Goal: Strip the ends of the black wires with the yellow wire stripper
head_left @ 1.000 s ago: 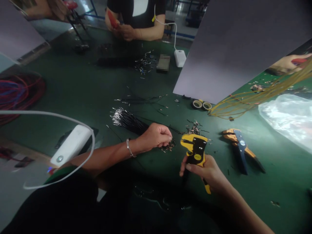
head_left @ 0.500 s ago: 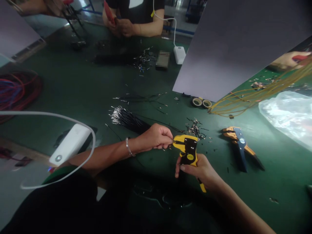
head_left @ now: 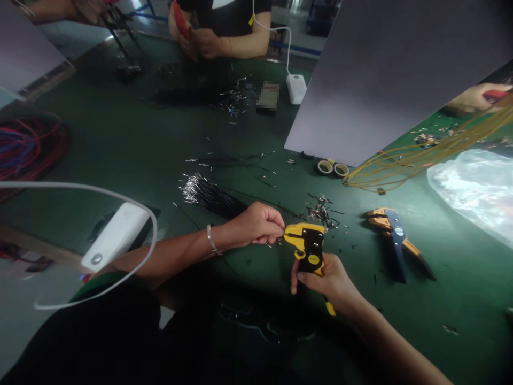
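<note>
Both hands have closed together since the earlier view: the yellow-and-black wire stripper (head_left: 310, 248) now sits against the left hand's (head_left: 256, 225) fingertips, where it stood clear of them before. From here, the green workbench mat (head_left: 120, 160) spreads out all around my grip. A clear plastic bag (head_left: 468, 195) lies well to the right of the grip, and a loose hank of yellow wires (head_left: 401, 166) lies up and to the right. A coworker's hands (head_left: 206, 44) work at the far side of the bench, well beyond it.

The right hand (head_left: 331, 280) is clenched around the stripper's handle, with the tool's jaws pointing left. The left hand is pinched tight on what looks like a thin black wire (head_left: 278, 241), its end at those jaws. A bundle of black wires (head_left: 208, 197) lies just beyond the left hand. A blue-and-orange wire stripper (head_left: 395, 238) rests to the right of the grip, and a small heap of clipped wire scraps (head_left: 320, 213) sits just above it.
</note>
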`<action>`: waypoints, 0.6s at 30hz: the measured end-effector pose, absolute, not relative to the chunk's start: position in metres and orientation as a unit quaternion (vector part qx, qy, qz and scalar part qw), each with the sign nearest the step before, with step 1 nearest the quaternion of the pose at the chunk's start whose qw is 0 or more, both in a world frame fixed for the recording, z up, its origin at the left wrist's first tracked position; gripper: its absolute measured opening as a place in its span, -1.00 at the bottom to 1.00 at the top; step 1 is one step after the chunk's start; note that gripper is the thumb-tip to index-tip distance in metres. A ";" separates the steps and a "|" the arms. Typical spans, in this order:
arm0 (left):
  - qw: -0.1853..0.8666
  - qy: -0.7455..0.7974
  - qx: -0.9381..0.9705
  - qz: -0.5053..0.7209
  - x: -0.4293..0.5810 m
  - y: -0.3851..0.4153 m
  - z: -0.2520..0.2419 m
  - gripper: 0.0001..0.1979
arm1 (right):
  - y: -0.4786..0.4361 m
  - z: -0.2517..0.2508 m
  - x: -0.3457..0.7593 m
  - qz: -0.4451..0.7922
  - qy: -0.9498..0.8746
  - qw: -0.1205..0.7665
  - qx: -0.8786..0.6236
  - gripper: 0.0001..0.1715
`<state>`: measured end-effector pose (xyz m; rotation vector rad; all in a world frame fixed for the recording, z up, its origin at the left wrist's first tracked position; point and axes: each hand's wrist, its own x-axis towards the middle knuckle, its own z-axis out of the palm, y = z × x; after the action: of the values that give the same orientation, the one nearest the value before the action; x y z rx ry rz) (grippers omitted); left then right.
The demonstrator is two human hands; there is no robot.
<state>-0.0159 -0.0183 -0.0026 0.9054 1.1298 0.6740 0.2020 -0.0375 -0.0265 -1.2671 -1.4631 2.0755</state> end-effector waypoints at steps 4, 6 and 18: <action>0.696 0.512 0.404 0.300 -0.015 -0.018 -0.001 -0.98 | -0.038 -0.026 0.201 0.723 -0.511 0.153 -0.440 -0.92; 0.695 0.517 0.402 0.296 -0.015 -0.017 0.000 -0.98 | -0.037 -0.025 0.200 0.719 -0.513 0.151 -0.443 -0.93; 0.669 0.521 0.436 0.303 -0.015 -0.018 -0.002 -0.95 | -0.038 -0.022 0.196 0.700 -0.515 0.152 -0.470 -0.91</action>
<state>-0.0151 -0.0181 -0.0019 0.9831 1.1750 0.6824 0.1961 -0.0375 -0.0225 -1.3497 -1.4792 2.0091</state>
